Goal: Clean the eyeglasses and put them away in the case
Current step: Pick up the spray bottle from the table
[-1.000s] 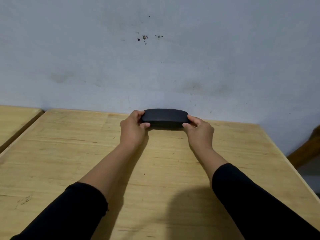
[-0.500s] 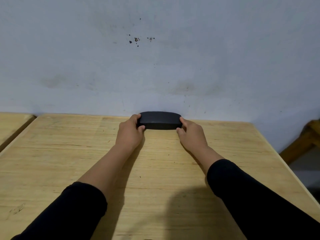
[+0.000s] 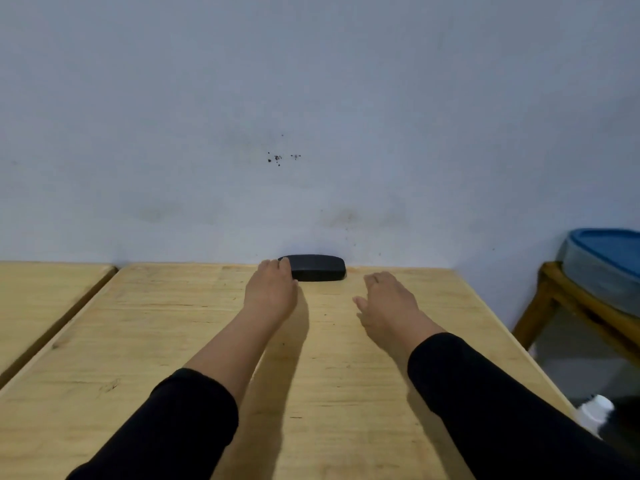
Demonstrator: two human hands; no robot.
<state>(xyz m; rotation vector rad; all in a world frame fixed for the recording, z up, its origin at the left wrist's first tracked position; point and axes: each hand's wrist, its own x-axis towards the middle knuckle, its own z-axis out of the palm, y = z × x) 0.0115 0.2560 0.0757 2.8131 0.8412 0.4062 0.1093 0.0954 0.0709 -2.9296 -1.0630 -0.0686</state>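
The black eyeglass case [image 3: 318, 267] lies closed at the far edge of the wooden table [image 3: 173, 323], right against the wall. My left hand [image 3: 272, 289] holds its left end, fingers over the top and thumb along the front. My right hand [image 3: 388, 303] hovers over the table to the right of the case and nearer to me. It is apart from the case, its fingers relaxed and holding nothing. No eyeglasses are visible.
A second wooden table [image 3: 41, 292] adjoins on the left across a narrow gap. Off the right edge stands a wooden stool [image 3: 561, 299] bearing a grey tub with a blue lid [image 3: 609, 251]. A white bottle cap [image 3: 595, 410] shows lower right.
Both hands pushed the case back to the wall. My right hand has since let go and drawn back to the right, while the left stays at the case's end. The view tilted up.
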